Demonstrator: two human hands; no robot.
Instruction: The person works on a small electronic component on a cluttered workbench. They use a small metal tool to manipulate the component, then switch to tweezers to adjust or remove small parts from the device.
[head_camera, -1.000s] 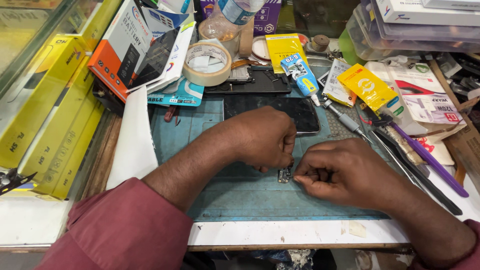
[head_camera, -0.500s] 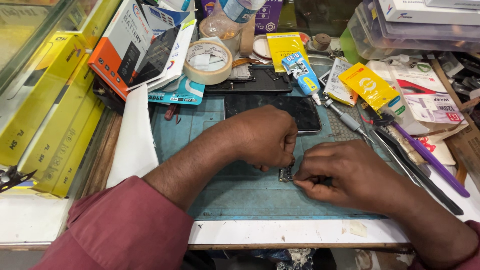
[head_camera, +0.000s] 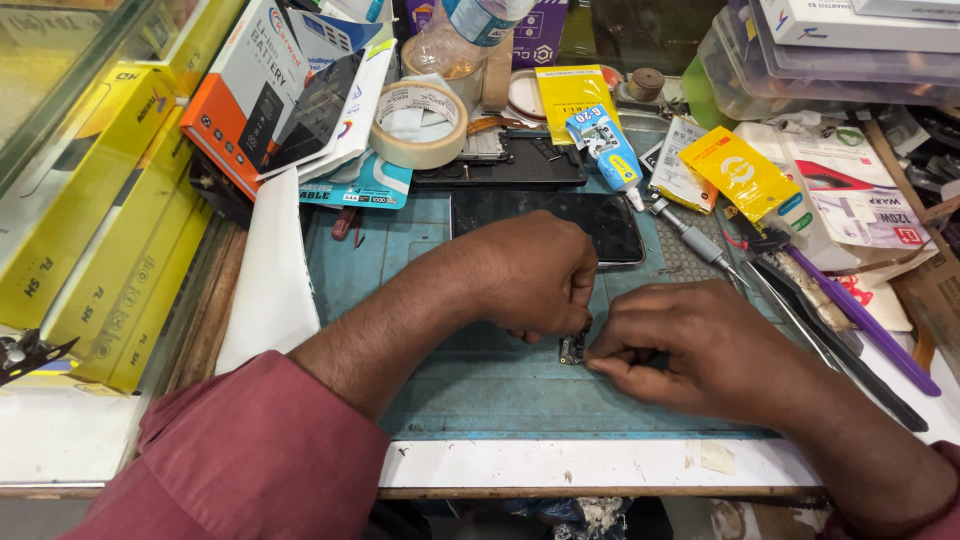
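A: Dark little circuit board (head_camera: 572, 347) sits on the blue-green mat (head_camera: 480, 385), pinched between left hand (head_camera: 535, 272) and right hand (head_camera: 690, 345), fingers closed on it.
B: Progress?
A: Mid-job, I'd judge. Black phone (head_camera: 600, 215) just behind lies apart, glue tube (head_camera: 608, 147) untouched.

Tape roll (head_camera: 419, 124), glue tube (head_camera: 607, 148), dark phone (head_camera: 560, 217), yellow packet (head_camera: 744, 174), purple tool (head_camera: 860, 321).

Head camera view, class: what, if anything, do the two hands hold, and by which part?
A small dark electronic part on the blue mat, pinched at its edges between the fingertips of the left hand and right hand; the exact grip is hidden.
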